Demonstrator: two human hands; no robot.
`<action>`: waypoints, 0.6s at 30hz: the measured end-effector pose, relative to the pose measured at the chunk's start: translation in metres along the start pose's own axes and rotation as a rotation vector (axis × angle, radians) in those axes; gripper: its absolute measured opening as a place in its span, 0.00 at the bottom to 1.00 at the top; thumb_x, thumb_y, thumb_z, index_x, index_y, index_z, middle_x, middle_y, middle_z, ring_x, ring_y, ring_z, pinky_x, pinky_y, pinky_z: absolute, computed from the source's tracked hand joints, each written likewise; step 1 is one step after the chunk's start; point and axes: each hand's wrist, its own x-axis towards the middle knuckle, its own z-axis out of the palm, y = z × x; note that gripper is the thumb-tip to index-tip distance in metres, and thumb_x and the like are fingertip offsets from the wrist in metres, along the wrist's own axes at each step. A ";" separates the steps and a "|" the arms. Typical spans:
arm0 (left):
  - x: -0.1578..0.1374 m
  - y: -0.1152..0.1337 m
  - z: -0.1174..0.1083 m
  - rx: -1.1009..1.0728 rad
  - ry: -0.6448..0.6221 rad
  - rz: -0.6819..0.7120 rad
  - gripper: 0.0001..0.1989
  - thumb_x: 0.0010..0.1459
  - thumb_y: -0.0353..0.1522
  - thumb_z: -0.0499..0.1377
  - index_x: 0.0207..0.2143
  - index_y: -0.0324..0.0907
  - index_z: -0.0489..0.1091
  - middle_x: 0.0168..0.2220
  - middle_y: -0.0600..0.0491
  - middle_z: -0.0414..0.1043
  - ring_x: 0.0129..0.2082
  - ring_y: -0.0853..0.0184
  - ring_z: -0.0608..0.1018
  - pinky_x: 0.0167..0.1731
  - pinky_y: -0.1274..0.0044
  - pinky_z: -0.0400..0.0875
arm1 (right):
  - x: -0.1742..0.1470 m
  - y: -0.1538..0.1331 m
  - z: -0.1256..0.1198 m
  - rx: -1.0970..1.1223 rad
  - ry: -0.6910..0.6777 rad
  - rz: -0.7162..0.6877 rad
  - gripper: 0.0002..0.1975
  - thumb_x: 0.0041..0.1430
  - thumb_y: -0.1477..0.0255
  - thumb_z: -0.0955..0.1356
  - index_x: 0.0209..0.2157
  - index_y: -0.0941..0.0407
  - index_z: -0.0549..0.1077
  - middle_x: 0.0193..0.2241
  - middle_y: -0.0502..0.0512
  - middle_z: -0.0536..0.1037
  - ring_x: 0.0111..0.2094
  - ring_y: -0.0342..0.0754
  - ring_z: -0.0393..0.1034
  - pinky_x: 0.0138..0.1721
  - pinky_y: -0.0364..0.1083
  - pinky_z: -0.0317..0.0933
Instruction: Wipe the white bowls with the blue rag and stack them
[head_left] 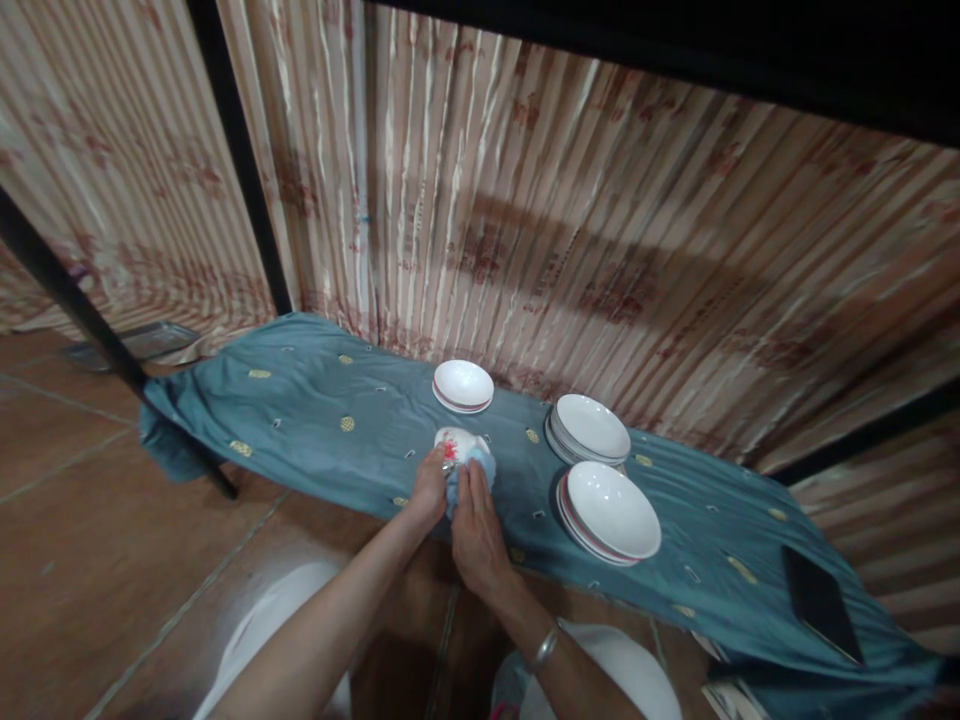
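A small white dish with a red flower print [450,446], perhaps a bowl, is held up at the front middle of the table. My left hand [429,484] is closed on its near left edge. My right hand [475,520] presses a light blue cloth [484,463] against the dish, fingers together and pointing away from me. Between them, the hands and cloth hide much of the dish. Just beyond it stands a short stack of small white bowls [463,383]. Two stacks of larger white dishes, one farther back [592,427] and one nearer [613,510], sit to the right.
Under the dishes is a low table with a blue-green patterned cloth [300,420]. A dark flat device [823,603] lies at its right end. Dark posts [244,170] and a striped curtain [480,200] bound the far side. A metal tray [150,342] rests on the floor at left.
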 end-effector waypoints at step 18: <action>-0.022 0.008 0.003 0.662 -0.427 0.219 0.18 0.57 0.44 0.52 0.30 0.40 0.72 0.31 0.50 0.76 0.33 0.62 0.74 0.44 0.71 0.68 | 0.060 0.035 -0.051 0.265 -0.050 0.247 0.23 0.65 0.70 0.55 0.60 0.58 0.62 0.61 0.60 0.63 0.63 0.49 0.55 0.63 0.53 0.51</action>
